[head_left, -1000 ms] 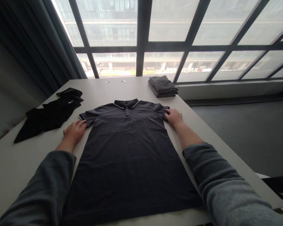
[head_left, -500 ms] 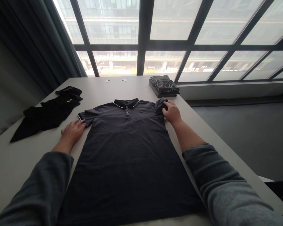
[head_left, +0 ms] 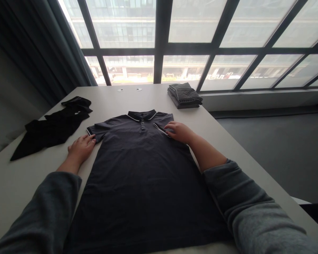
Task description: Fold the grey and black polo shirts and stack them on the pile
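A dark grey polo shirt [head_left: 145, 180] lies front up and spread on the table, its collar at the far end and its hem near me. Its black collar and cuffs have white trim. At the left cuff, my left hand [head_left: 81, 147] has its fingers closed on the sleeve edge. My right hand [head_left: 179, 132] is over the right shoulder area, fingertips gripping the sleeve cuff [head_left: 160, 129], which is folded inward onto the chest. The right thumb is partly hidden.
On the white table [head_left: 111, 100], a crumpled black garment [head_left: 54, 130] lies to the left. A stack of folded clothes [head_left: 184, 96], striped on top, sits at the far right edge. Two small white discs are near the window. A dark curtain [head_left: 37, 46] hangs at left.
My right hand has moved left, bringing the right sleeve from the shirt's outer side onto its chest. The left hand has stayed at the left cuff.
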### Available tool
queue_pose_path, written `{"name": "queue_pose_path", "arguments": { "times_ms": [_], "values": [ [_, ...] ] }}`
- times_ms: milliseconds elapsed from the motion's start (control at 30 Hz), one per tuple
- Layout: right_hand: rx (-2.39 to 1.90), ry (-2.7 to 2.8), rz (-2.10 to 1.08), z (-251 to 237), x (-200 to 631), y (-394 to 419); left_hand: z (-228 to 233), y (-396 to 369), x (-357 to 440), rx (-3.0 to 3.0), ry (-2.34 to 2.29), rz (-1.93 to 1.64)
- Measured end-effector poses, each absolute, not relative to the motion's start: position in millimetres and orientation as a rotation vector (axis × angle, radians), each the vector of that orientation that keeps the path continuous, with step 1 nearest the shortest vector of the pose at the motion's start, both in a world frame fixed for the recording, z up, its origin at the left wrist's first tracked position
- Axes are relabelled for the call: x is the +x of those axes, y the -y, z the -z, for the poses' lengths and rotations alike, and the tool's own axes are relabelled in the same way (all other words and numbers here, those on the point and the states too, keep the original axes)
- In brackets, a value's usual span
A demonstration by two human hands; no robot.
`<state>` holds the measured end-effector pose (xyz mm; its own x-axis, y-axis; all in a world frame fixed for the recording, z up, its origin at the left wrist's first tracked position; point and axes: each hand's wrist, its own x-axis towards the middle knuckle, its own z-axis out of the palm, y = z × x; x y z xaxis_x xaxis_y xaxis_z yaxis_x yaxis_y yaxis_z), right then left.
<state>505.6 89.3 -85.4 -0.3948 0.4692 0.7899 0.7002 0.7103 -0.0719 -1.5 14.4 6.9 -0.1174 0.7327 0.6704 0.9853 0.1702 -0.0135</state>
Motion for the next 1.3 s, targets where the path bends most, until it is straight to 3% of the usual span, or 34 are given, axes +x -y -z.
{"name": "queue_pose_path", "arguments": {
  "times_ms": [433, 733, 1100, 1300],
  "values": [
    [-1.308, 1.987, 0.119, 100, 560, -94, -6, -18, -6, -1.620, 1.929, 0.633],
    [-1.536, 1.921, 0.256, 110, 558, -96, -6, -18, -8, -1.643, 1.905, 0.639],
    [-1.338, 1.823, 0.234, 115, 556, -87, -8, -15, -4, -1.645, 1.923, 0.612],
    [-1.465, 1.829, 0.214, 115, 559, -91, -8, -15, -5, -1.646, 1.907, 0.637]
  ]
}}
